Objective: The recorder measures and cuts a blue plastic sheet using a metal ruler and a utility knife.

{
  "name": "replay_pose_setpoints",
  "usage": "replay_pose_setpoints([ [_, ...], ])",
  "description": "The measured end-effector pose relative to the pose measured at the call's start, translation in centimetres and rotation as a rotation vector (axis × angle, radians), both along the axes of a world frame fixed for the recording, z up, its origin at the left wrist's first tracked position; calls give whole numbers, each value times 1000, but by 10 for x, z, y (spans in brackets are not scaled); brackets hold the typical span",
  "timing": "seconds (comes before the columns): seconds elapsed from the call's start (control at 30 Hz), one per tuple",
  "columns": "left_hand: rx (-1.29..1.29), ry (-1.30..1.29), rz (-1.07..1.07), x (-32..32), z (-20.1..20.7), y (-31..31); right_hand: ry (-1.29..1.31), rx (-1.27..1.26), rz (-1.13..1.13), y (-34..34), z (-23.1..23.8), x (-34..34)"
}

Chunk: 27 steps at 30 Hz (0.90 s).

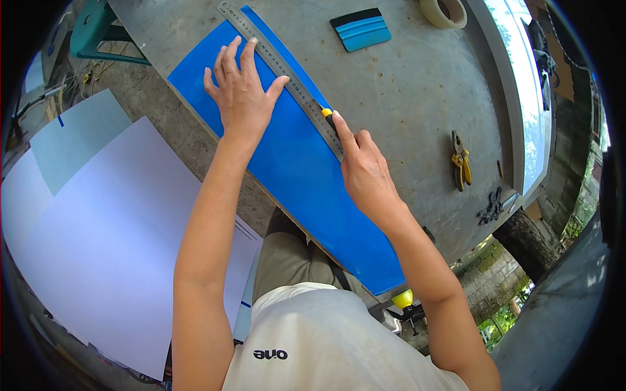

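A long blue sheet (293, 163) lies along the near edge of the grey table. Across it runs a steel ruler (287, 72), set at a slant close to the sheet's far edge. My left hand (244, 91) is spread flat, its thumb and fingertips pressing on the ruler and the sheet. In my right hand (365, 163) is a yellow and black utility knife (328, 116), the forefinger laid along its top. The knife's tip meets the ruler's far side, on the blue sheet. Most of its handle is hidden under my fingers.
On the grey table (411, 85) lie a blue squeegee (362, 29) with a black edge, a tape roll (443, 12) and yellow-handled pliers (461, 159). White panels (124, 241) stand at the left below the table. A green stool (98, 32) is at the far left.
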<state>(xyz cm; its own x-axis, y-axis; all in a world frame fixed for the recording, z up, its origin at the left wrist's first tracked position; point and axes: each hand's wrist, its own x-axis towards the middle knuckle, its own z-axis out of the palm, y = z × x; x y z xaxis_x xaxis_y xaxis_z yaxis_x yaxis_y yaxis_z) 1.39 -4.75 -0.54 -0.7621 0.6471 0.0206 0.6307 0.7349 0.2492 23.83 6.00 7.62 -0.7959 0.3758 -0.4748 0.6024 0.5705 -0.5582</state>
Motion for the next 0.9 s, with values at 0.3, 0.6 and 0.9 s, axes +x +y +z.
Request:
replay_pose_setpoints([
  [0.3, -14, -250, -45, 132, 18, -8, 103, 36, -1, -1, -9, 9],
  [0.6, -73, -188, -45, 134, 12, -5, 84, 25, -2, -4, -2, 56],
  [0.9, -100, -137, -57, 142, 10, -9, -102, -27, -30, -19, 15, 174],
])
